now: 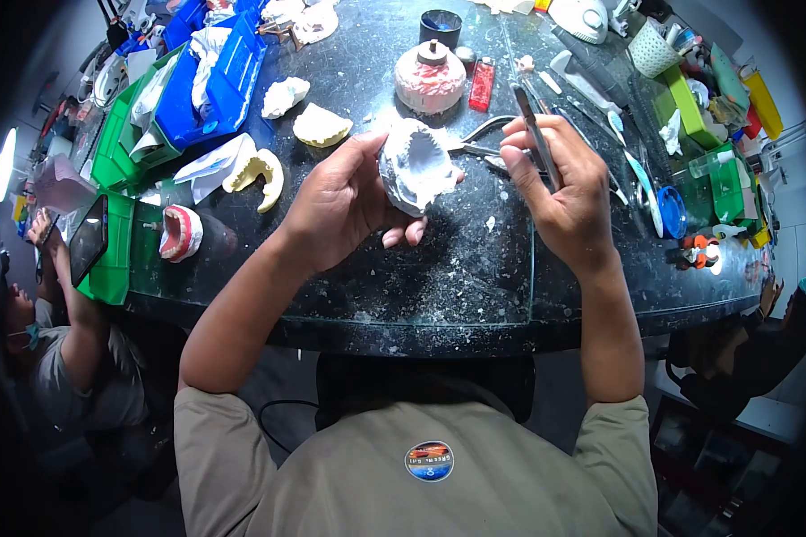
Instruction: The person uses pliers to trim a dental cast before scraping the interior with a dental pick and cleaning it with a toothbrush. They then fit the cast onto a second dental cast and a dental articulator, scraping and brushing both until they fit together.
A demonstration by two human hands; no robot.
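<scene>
My left hand (345,192) is closed around the edge of a white plaster dental cast (418,166), its hollow arch side turned up toward me. In my right hand (564,174) is a slim dark hand tool (535,130), gripped like a pen and pointing up and away. Its working end is too small to make out, and it stands apart from the cast. Metal pliers (488,143) lie on the bench between my two hands. Beyond the cast sits a round spirit burner (431,79) smeared with red, beside a red lighter (481,85).
Plaster scraps dust the black bench (403,300). To the left are a denture model (181,234), a yellowish horseshoe-shaped cast (264,179), a cream cast (321,126) and blue bins (208,85). A blue lid (671,212) and several tools lie right. Another person (85,345) sits far left.
</scene>
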